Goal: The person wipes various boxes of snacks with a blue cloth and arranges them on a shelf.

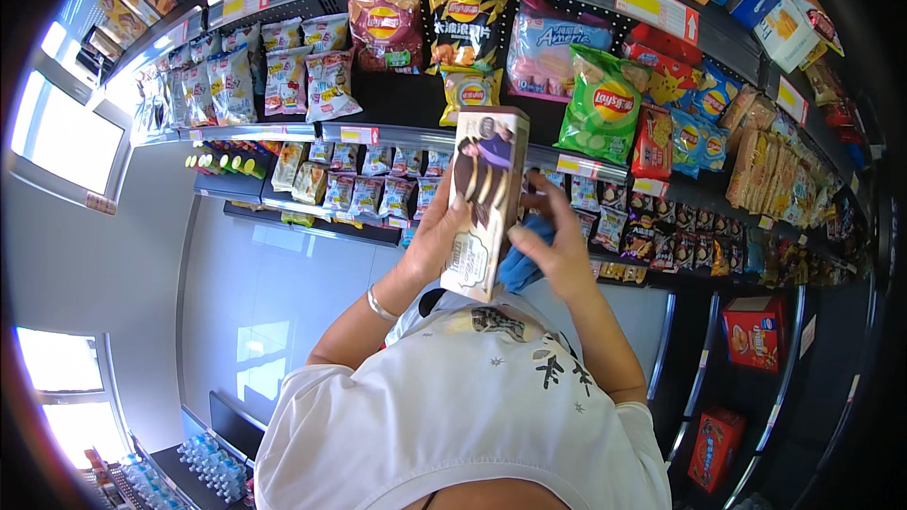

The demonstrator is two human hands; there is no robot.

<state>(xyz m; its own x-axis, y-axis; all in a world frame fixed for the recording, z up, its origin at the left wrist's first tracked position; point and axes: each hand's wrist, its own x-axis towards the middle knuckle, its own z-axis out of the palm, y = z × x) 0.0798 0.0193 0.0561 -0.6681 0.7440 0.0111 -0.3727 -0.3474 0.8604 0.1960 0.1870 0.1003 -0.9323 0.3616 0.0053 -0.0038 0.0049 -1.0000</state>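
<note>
My left hand point(434, 239) grips a tall carton of snack cakes or biscuits point(489, 184) from its left side, thumb across the front. Cream and brown, the carton bears pictures of people and dark sticks, and it leans slightly in front of my chest. A blue cloth point(526, 255) is bunched in my right hand point(565, 255), against the carton's right side. The right thumb and forefinger are spread near the carton; whether they touch it I cannot tell. Behind the carton's top stands a yellow chip bag point(470, 93) on the shelf.
The snack shelf's edge point(418, 136) curves across ahead, with a green Lay's bag point(602, 105) near its front. Small snack packets point(365, 193) fill the shelf below. Black shelving on the right holds red boxes point(752, 333). Bottled water point(212, 466) stands at lower left.
</note>
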